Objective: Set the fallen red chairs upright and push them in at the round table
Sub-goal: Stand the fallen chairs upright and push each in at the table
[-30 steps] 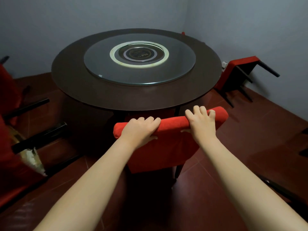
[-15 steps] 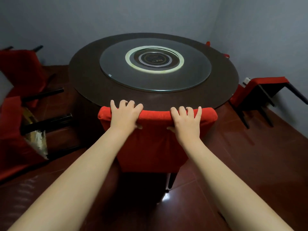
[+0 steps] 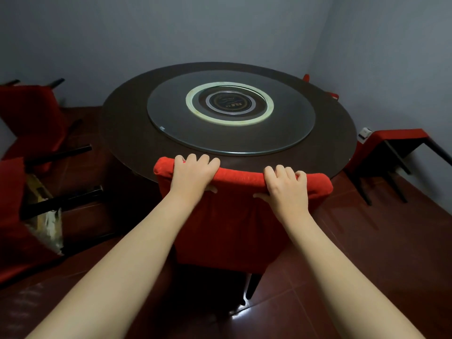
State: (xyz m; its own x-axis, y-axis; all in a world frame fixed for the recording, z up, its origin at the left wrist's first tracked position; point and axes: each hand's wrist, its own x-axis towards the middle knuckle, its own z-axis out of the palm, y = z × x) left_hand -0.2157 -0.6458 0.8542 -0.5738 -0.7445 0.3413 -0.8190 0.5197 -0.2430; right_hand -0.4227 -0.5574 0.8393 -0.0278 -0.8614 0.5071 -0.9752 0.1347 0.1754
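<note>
A red upholstered chair (image 3: 232,231) stands upright in front of me, its backrest top against the near edge of the dark round table (image 3: 137,143). My left hand (image 3: 193,174) and my right hand (image 3: 286,189) both grip the top of that backrest, fingers curled over it and thumbs on the near side. Its seat is hidden under the table. Two fallen red chairs lie on the left: a near one (image 3: 14,231) with its torn underside and black legs showing, a far one (image 3: 31,113) by the wall. Another fallen red chair (image 3: 391,138) lies on the right.
A glass turntable (image 3: 288,128) covers the middle of the table. Grey walls close in behind and to the right, with a small white outlet (image 3: 365,133) low on the right wall. Parts of a red chair (image 3: 307,78) peek over the table's far right edge. The floor is dark red tile.
The chair has slid forward and its backrest has straightened, from tilted and short of the table to against its edge. Both hands kept their grip on the backrest.
</note>
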